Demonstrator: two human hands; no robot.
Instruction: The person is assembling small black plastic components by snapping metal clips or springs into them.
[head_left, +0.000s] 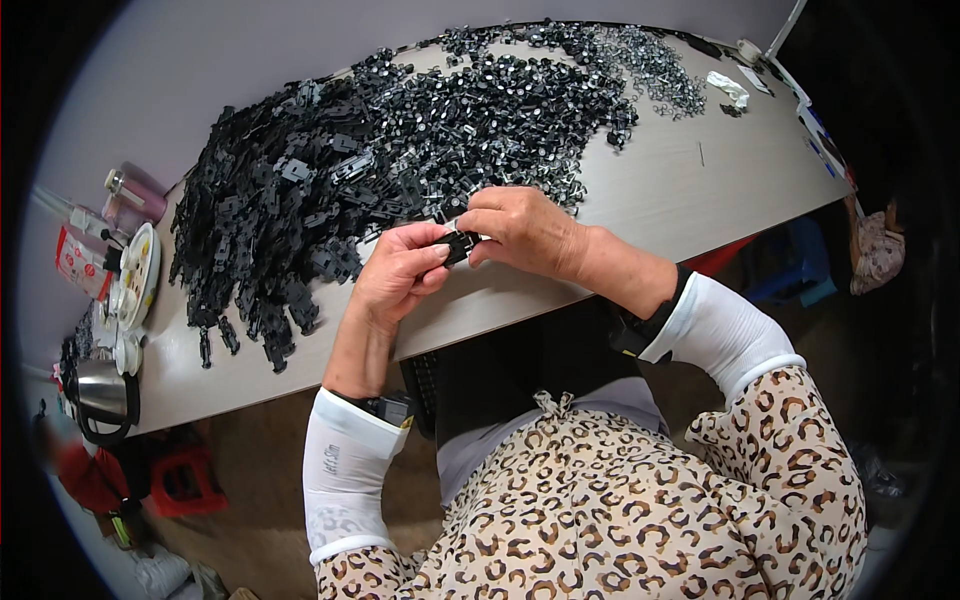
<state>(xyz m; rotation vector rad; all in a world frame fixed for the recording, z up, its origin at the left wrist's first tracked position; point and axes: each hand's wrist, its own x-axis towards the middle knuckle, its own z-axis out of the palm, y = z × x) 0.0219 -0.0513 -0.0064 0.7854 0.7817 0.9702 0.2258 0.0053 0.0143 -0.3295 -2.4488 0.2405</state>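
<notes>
Item 1 — far L edge of the table (660, 190): steel kettle (98, 392), round white tray of small bits (138, 272), pink bottle (135, 193), red-and-white packet (80, 262). All pushed to the table's end, prob. to keep them out of the work area.

Item 2 — heap of black plastic parts (290, 200), long pieces, spread across the L half of the top, touching the next heap.

Item 3 — left hand (397, 275): forearm comes up from the lower edge in a white sleeve, wrist bent, palm turned inward. Thumb and fingers closed on the L side of a small black clip part (459, 243), held just above the near table edge, in front of the heaps. Likely raised there for a close look while both hands work it.

Item 4 — right hand (525, 228): arm comes in from the R, elbow out, back of hand up. Fingertips pinch the R side of the same part, so both hands grip it, touching each other.

Item 5 — heap of smaller black-and-silver pieces (500, 110), centre to back; within easy reach of either hand.

Item 6 — pile of grey metal clips (660, 65), back R. White scrap (727, 88) just beside it.
</notes>
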